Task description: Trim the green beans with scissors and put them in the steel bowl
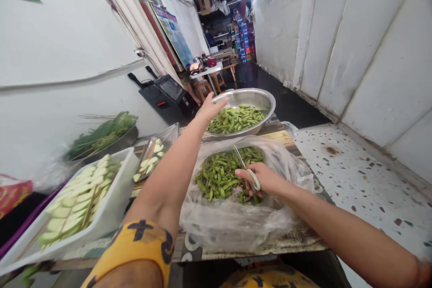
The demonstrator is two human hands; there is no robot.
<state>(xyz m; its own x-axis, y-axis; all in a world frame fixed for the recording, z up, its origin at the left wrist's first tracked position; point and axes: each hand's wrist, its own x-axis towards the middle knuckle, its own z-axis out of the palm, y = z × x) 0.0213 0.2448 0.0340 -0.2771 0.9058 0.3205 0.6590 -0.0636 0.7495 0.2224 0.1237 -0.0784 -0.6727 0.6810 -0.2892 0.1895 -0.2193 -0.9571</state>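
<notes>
My left hand (pixel 212 110) reaches over the near left rim of a steel basin (pixel 270 103), its fingers stretched out and apart. Green edamame pods (pixel 236 119) cover the bottom of that basin. In front of it, an opened clear plastic bag (pixel 232 225) holds more edamame pods (pixel 219 175). Over this bag my right hand (pixel 259 177) is closed around the pale green handles of a pair of scissors (pixel 254 179). The scissor blades point up and away, toward the basin. Some of my right fingers are hidden behind the handles.
To the left stands a white tray (pixel 130 166) of skewered pale green slices. Beside it lies a clear container (pixel 173 132) with cut pieces. Leafy greens fill a dark bowl (pixel 130 137) behind. A small white table (pixel 216 68) stands farther back; white panels (pixel 371 40) line the right.
</notes>
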